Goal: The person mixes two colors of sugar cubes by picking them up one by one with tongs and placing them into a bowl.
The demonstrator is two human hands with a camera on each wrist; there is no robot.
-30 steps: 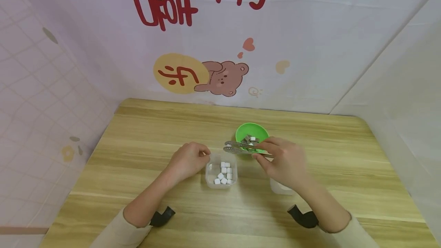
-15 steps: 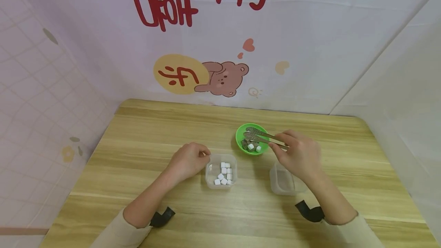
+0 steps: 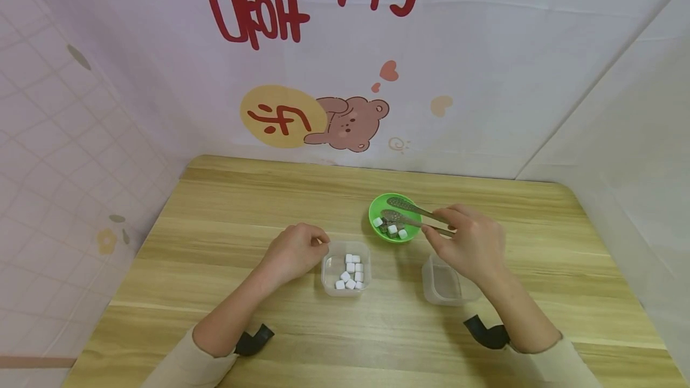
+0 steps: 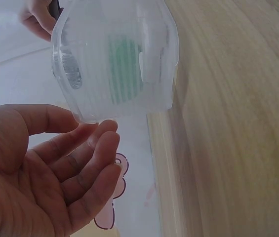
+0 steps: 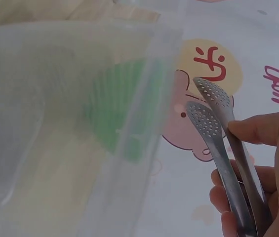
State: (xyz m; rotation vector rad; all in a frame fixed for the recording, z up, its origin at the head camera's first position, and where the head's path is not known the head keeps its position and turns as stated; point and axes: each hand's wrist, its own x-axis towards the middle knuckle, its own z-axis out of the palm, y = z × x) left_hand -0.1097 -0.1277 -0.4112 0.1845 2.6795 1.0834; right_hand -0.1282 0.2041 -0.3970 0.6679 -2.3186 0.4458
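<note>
My right hand (image 3: 468, 243) grips metal tongs (image 5: 220, 133) with perforated tips, their arms spread apart and nothing between them. The tips hang over a green bowl (image 3: 396, 197), which holds brown chunks and several white cubes (image 3: 392, 229). Thumb and fingertips of my left hand (image 3: 295, 251) pinch the corner of a clear plastic container (image 3: 329, 283). Inside that container several white cubes (image 3: 350, 267) lie mostly along its right side. From the left wrist, the hand (image 4: 55, 168) shows its thumb and fingertips meeting at the container's rim.
A second clear container (image 3: 443, 283) stands on the wooden table (image 3: 226, 208) below my right hand, partly covered by it. Black bands (image 3: 253, 340) show at both wrists. A printed cloth (image 3: 474, 64) hangs behind the table's back edge.
The tongs have moved right from between container and bowl to over the bowl, and their tips have parted. A white cube now lies at the bowl's left side. My left hand stays put.
</note>
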